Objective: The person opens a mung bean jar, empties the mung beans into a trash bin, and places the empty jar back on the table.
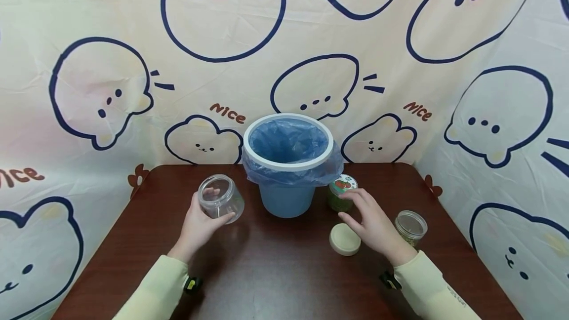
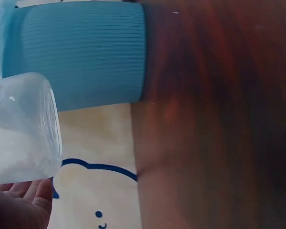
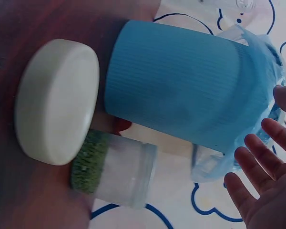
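My left hand grips an uncapped clear plastic jar, its mouth tipped toward me, to the left of the bin. In the left wrist view the jar looks see-through, with fingertips under its side. My right hand holds nothing; its fingers are spread and slightly bent in the right wrist view. Beneath and beside that hand a round cream lid lies on the table. Just beyond the fingertips stands a jar of green bits with a picture on its top.
A blue bin with a white ring and blue bag stands at the back middle of the dark wooden table. Another clear jar with greenish contents is right of my right wrist. Printed cloth hangs around the table.
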A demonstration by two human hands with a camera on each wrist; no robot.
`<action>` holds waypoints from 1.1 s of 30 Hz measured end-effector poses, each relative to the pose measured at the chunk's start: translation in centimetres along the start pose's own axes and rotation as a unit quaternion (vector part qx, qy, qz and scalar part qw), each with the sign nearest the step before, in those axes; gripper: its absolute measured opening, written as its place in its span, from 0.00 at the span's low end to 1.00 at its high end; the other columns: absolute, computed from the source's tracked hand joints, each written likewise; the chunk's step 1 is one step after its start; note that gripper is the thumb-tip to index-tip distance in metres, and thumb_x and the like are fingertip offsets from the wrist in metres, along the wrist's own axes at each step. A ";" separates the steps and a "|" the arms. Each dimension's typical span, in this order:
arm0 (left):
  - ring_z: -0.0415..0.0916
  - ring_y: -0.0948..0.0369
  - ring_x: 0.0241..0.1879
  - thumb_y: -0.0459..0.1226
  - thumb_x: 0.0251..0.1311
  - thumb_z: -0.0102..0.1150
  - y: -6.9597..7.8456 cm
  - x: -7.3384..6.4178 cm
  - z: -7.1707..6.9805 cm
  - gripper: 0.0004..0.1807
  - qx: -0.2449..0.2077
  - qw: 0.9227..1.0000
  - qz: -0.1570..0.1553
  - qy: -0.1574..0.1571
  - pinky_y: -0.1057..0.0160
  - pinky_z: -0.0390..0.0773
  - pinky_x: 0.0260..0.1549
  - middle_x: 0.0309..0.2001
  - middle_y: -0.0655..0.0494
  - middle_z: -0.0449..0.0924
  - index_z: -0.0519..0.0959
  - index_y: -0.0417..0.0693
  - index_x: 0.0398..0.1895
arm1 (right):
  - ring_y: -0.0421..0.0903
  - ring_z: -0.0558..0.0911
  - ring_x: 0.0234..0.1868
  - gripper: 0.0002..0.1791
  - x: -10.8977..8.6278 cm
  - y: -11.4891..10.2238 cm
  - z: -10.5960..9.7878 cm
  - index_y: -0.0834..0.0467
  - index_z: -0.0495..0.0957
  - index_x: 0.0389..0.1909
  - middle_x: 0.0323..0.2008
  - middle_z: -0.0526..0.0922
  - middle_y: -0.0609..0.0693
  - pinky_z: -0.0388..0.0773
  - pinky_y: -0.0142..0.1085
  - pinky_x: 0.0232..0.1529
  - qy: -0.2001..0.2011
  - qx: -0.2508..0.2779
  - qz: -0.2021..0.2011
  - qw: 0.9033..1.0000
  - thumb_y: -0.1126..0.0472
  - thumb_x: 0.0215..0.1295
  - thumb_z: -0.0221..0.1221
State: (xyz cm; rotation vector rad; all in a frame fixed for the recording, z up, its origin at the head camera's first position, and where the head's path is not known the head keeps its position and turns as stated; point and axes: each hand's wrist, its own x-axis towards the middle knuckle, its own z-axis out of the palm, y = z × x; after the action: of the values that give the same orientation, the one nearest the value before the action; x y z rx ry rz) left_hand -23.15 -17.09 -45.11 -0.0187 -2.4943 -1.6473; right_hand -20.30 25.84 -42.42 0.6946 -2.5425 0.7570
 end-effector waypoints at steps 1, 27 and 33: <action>0.66 0.48 0.68 0.43 0.51 0.81 -0.2 -0.1 0.1 0.51 0.006 1.000 -0.001 -0.001 0.43 0.68 0.67 0.69 0.45 0.68 0.57 0.45 0.73 | 0.48 0.76 0.61 0.22 -0.2 0.1 0.2 0.55 0.76 0.60 0.59 0.77 0.48 0.76 0.48 0.60 0.000 -0.003 -0.001 1.000 0.57 0.67 0.68; 0.67 0.43 0.66 0.44 0.52 0.79 -4.4 0.2 -0.8 0.52 0.057 0.997 -0.048 -0.026 0.44 0.68 0.63 0.68 0.38 0.65 0.55 0.39 0.72 | 0.47 0.77 0.59 0.19 -2.2 1.7 3.3 0.50 0.78 0.57 0.57 0.77 0.45 0.77 0.50 0.58 -0.042 -0.022 0.015 0.999 0.53 0.69 0.67; 0.66 0.43 0.67 0.42 0.53 0.79 -4.6 0.4 -1.0 0.52 0.052 0.997 -0.053 -0.028 0.44 0.68 0.63 0.69 0.38 0.64 0.54 0.39 0.73 | 0.47 0.77 0.58 0.19 -2.4 1.8 3.5 0.50 0.78 0.57 0.57 0.77 0.45 0.77 0.50 0.57 -0.042 -0.026 0.015 0.999 0.54 0.68 0.68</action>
State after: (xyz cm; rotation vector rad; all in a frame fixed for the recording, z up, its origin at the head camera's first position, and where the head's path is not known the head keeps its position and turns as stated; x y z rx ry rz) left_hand -23.82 -19.86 -48.92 0.0812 -2.6633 -1.5720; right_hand -20.20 25.88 -46.99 0.6870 -2.6441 0.6810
